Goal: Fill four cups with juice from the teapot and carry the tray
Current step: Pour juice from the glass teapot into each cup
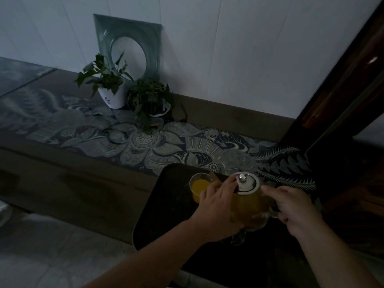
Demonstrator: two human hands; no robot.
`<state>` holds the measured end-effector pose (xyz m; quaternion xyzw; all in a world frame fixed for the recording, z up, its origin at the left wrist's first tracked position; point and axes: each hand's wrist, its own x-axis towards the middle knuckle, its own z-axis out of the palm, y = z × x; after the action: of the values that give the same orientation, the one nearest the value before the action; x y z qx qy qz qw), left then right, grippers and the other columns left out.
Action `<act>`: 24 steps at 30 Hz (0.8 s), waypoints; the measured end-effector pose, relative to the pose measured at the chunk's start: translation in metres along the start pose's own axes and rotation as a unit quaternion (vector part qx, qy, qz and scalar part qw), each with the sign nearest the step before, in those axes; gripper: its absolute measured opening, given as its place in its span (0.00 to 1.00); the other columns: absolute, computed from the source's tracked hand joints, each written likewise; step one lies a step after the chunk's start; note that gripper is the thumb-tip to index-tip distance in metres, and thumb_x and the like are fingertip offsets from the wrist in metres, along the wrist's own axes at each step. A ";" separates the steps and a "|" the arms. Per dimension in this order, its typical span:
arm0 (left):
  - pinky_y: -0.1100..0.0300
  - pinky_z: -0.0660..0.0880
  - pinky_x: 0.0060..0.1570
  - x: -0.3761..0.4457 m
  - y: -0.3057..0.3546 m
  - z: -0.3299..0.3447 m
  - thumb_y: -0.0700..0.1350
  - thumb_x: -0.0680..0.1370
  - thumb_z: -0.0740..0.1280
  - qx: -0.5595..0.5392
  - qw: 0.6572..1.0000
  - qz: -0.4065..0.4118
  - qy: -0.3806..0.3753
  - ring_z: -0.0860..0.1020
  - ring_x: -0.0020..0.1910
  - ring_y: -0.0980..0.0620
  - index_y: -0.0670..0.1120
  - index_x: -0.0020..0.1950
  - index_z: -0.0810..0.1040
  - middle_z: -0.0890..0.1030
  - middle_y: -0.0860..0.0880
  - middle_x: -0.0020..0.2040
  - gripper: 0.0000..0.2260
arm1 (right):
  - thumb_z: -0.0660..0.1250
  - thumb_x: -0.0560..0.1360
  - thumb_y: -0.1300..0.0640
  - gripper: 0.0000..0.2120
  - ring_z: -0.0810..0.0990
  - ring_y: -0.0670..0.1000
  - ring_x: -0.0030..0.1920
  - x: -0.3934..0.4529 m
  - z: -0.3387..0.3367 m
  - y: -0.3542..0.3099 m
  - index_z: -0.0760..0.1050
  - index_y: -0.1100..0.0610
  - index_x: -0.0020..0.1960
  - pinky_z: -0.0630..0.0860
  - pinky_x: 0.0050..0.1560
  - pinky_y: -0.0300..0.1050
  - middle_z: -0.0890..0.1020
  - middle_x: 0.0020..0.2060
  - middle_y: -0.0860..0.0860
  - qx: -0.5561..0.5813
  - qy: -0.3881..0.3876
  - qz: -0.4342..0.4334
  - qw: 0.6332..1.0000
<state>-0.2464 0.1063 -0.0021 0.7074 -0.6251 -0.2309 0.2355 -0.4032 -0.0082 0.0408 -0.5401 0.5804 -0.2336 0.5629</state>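
Observation:
A glass teapot (250, 206) full of orange juice is tilted over a dark tray (166, 208) at the table's near edge. My right hand (295, 208) grips its handle on the right. The fingers of my left hand (218, 196) press on the metal lid (246, 182). The spout points left toward a glass cup (198, 187) holding orange juice at the tray's far left. Another clear cup (239, 239) shows partly below the teapot. Other cups are hidden by my arms or too dark to see.
The tray lies on a low table with a patterned blue-grey cloth (145, 140). Two potted plants (112, 84) (149, 98) and a square glass plate (128, 46) stand at the back against the wall. Dark wooden furniture (342, 121) rises on the right. Tiled floor lies at the lower left.

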 end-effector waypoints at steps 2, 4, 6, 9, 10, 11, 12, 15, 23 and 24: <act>0.45 0.52 0.69 0.001 -0.001 0.000 0.57 0.68 0.76 0.028 1.000 0.007 0.010 0.49 0.75 0.46 0.54 0.77 0.47 0.42 0.60 0.78 0.48 | 0.74 0.73 0.55 0.14 0.72 0.53 0.27 -0.002 0.001 0.001 0.74 0.61 0.35 0.60 0.26 0.40 0.77 0.26 0.53 0.017 0.004 0.006 1.000; 0.45 0.52 0.69 0.003 -0.002 0.000 0.57 0.67 0.76 0.050 0.998 0.021 0.019 0.50 0.75 0.45 0.53 0.77 0.48 0.43 0.59 0.79 0.49 | 0.73 0.74 0.56 0.13 0.70 0.50 0.24 -0.005 0.000 0.001 0.73 0.60 0.36 0.60 0.23 0.38 0.75 0.23 0.50 0.032 0.009 0.008 0.999; 0.44 0.52 0.69 0.006 -0.004 -0.001 0.57 0.67 0.77 0.067 0.997 0.044 0.024 0.50 0.75 0.44 0.53 0.76 0.48 0.44 0.57 0.79 0.49 | 0.73 0.74 0.56 0.12 0.69 0.47 0.22 -0.010 0.000 -0.001 0.74 0.60 0.37 0.61 0.19 0.36 0.75 0.23 0.49 0.046 0.012 0.012 0.999; 0.42 0.52 0.70 0.013 -0.005 -0.004 0.58 0.66 0.76 0.079 0.994 0.075 0.010 0.50 0.74 0.44 0.54 0.76 0.47 0.45 0.56 0.79 0.49 | 0.72 0.75 0.58 0.11 0.68 0.42 0.17 -0.016 -0.004 -0.004 0.73 0.60 0.38 0.60 0.16 0.32 0.73 0.18 0.45 0.068 0.029 0.021 0.997; 0.42 0.52 0.70 0.015 -0.005 -0.004 0.59 0.66 0.76 0.080 0.993 0.084 0.006 0.50 0.74 0.44 0.54 0.76 0.47 0.44 0.57 0.79 0.49 | 0.72 0.75 0.58 0.11 0.67 0.42 0.17 -0.017 -0.007 -0.004 0.73 0.61 0.38 0.60 0.16 0.32 0.72 0.17 0.45 0.074 0.039 0.022 0.996; 0.42 0.53 0.70 0.018 -0.004 -0.003 0.59 0.66 0.76 0.081 0.992 0.092 0.005 0.50 0.74 0.44 0.54 0.76 0.47 0.44 0.57 0.79 0.49 | 0.72 0.75 0.58 0.11 0.67 0.42 0.17 -0.019 -0.009 -0.004 0.73 0.61 0.39 0.61 0.16 0.33 0.71 0.17 0.44 0.076 0.048 0.022 0.996; 0.43 0.54 0.70 0.020 -0.002 -0.002 0.60 0.66 0.76 0.081 0.992 0.101 0.006 0.50 0.74 0.45 0.54 0.76 0.48 0.43 0.57 0.79 0.49 | 0.72 0.75 0.57 0.11 0.68 0.43 0.19 -0.020 -0.012 -0.005 0.74 0.61 0.39 0.61 0.17 0.34 0.72 0.17 0.44 0.077 0.056 0.022 0.995; 0.43 0.54 0.70 0.026 0.005 0.003 0.60 0.66 0.76 0.070 0.990 0.122 0.001 0.50 0.74 0.44 0.53 0.77 0.48 0.43 0.57 0.79 0.50 | 0.73 0.74 0.56 0.11 0.69 0.45 0.22 -0.026 -0.024 -0.004 0.75 0.59 0.37 0.60 0.23 0.38 0.74 0.18 0.43 0.076 0.078 0.018 0.994; 0.42 0.52 0.70 0.030 0.038 0.024 0.59 0.66 0.76 0.025 0.989 0.145 -0.021 0.49 0.75 0.46 0.53 0.78 0.48 0.44 0.58 0.79 0.50 | 0.73 0.74 0.54 0.10 0.67 0.43 0.20 -0.034 -0.064 0.011 0.76 0.58 0.38 0.58 0.22 0.37 0.74 0.20 0.44 0.066 0.111 0.011 0.992; 0.43 0.52 0.70 0.030 0.042 0.028 0.59 0.67 0.76 0.021 0.989 0.145 -0.021 0.49 0.75 0.46 0.53 0.78 0.48 0.44 0.58 0.79 0.50 | 0.73 0.73 0.54 0.10 0.69 0.44 0.21 -0.033 -0.069 0.013 0.77 0.59 0.39 0.60 0.24 0.38 0.76 0.21 0.45 0.064 0.111 0.011 0.992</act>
<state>-0.2934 0.0712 0.0013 0.6093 -0.7302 -0.1964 0.2386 -0.4780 0.0024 0.0601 -0.4672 0.6287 -0.3228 0.5313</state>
